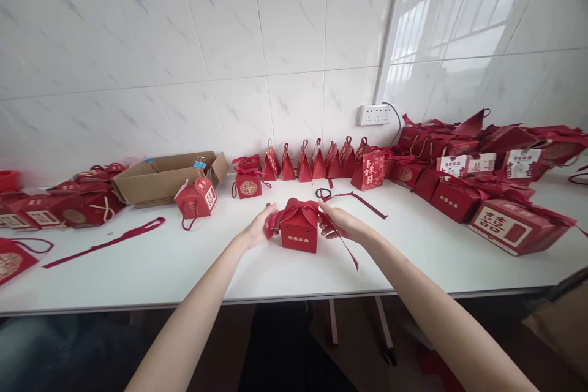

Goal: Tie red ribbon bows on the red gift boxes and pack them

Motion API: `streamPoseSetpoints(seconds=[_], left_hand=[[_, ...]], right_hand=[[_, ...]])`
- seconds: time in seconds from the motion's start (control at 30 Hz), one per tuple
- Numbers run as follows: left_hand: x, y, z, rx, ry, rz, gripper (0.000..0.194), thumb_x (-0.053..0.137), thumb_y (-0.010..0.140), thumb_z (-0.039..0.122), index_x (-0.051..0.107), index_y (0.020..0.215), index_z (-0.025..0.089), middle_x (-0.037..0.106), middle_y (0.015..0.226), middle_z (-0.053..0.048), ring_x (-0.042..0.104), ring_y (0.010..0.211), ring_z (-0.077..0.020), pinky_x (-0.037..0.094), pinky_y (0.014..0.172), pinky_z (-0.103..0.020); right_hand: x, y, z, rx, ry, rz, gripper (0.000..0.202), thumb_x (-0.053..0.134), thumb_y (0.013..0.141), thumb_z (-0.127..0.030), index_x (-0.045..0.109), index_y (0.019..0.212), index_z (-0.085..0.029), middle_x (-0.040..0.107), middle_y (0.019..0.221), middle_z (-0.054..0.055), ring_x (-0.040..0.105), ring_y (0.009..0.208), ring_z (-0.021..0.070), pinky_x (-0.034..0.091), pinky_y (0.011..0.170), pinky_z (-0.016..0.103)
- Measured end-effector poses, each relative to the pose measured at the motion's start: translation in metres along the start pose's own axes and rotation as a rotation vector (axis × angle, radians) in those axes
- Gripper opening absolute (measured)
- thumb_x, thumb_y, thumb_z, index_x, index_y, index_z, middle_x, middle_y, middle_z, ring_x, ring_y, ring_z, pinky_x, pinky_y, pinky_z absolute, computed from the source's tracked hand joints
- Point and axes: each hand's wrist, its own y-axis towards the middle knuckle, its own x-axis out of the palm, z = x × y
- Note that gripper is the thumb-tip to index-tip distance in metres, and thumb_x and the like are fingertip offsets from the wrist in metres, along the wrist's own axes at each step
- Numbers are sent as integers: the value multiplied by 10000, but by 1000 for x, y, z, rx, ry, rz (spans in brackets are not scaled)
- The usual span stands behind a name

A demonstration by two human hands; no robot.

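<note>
A small red gift box [299, 239] with gold characters stands upright near the table's front edge. Dark red ribbon [342, 239] runs over its folded top, and one tail hangs down to the right. My left hand [261, 225] is closed at the box's left side, with ribbon by its fingertips. From the right, my right hand [342, 223] curls its fingers against the box's other side, beside the ribbon. The fingertips are partly hidden behind the box and ribbon.
Several triangular red boxes [304, 165] line the wall. An open cardboard box [156, 187] and a red handled box [196, 199] stand left. Finished-looking red boxes [454, 199] crowd the right. Loose ribbon [110, 242] and a black ring [323, 193] lie on the white table [184, 275].
</note>
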Motion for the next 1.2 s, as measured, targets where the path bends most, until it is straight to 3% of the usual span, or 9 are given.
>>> streamPoseSetpoints(seconds=[0.13,0.33,0.5,0.73,0.97,1.1,1.2], left_hand=[[3,0,0,-41,-78,-18,413,630,676,547,526,648,148,516,552,5,439,467,-85,339,460,-221],[2,4,0,10,-109,22,420,730,600,505,501,657,157,524,590,13,497,531,-95,388,513,-226],[-7,10,-9,42,-42,65,505,699,594,588,404,589,177,421,496,62,432,449,-73,325,465,-220],[-18,0,-4,73,83,64,464,699,614,553,445,603,165,442,497,64,429,477,-72,298,484,-213],[-12,-12,-4,39,94,25,388,693,651,494,511,633,152,522,554,27,482,511,-88,298,478,-215],[-2,-16,1,28,14,-17,388,691,641,504,553,683,143,610,719,-41,549,589,-117,394,546,-245],[5,-16,9,19,-21,-55,445,615,684,591,561,693,149,609,708,-49,547,594,-127,427,577,-265]], right_hand=[[1,-1,4,-14,105,-76,566,364,863,-611,458,534,-161,412,472,-24,399,425,77,370,449,213],[-4,-3,11,-185,180,-8,350,581,784,-471,494,621,-174,481,609,-9,467,555,96,446,600,246],[-15,-12,18,-261,62,121,317,642,716,-463,574,682,-155,491,636,-3,478,610,117,430,655,272],[-29,-31,19,-307,-180,237,278,621,714,-429,654,687,-155,594,738,33,492,717,157,385,720,298],[-36,-28,26,-281,-248,170,269,589,735,-412,642,695,-151,619,780,47,531,745,169,399,701,297],[-29,-32,13,-283,-257,57,304,581,769,-448,619,701,-154,601,685,22,549,663,142,405,654,272],[-19,-30,0,-261,-229,1,406,509,817,-529,579,694,-148,575,609,16,559,574,129,404,600,265]])
